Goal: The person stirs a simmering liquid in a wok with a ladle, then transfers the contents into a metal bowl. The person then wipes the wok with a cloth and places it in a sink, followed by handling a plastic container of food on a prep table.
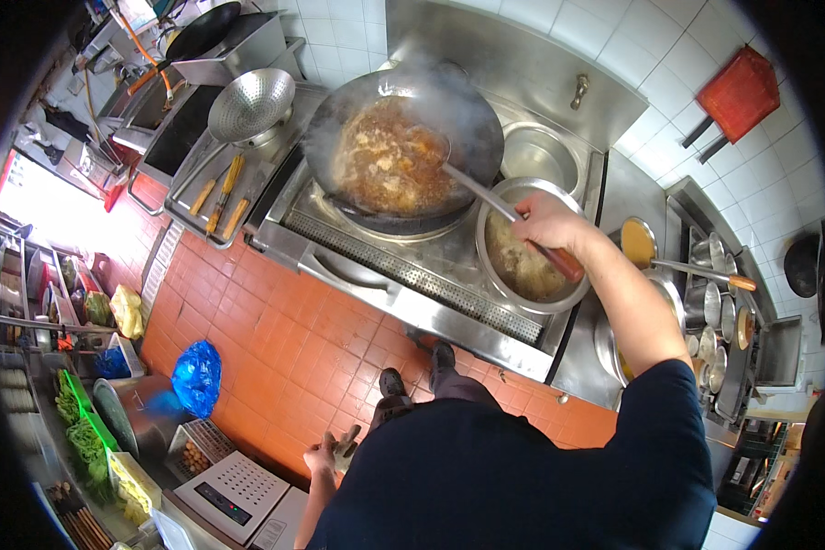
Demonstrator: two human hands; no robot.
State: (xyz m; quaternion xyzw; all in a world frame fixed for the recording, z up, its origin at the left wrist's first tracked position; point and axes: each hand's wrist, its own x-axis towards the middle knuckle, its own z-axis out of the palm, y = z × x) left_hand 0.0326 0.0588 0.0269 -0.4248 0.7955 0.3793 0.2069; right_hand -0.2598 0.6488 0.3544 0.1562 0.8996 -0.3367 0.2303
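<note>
My right hand grips a long metal ladle near its reddish-brown handle end. The ladle's head dips into bubbling brown broth with pale and orange pieces, inside a large black wok on the range. Steam blurs the wok's far side. Beneath my right hand stands a steel pot of cloudy, foamy liquid. Low at my left side, my left hand holds what looks like a greyish cloth, partly hidden by my body.
A perforated strainer and several wooden-handled brushes lie on a steel tray left of the wok. Behind the pot sits a metal basin. Another ladle and seasoning containers stand right. A blue plastic bag is behind-left.
</note>
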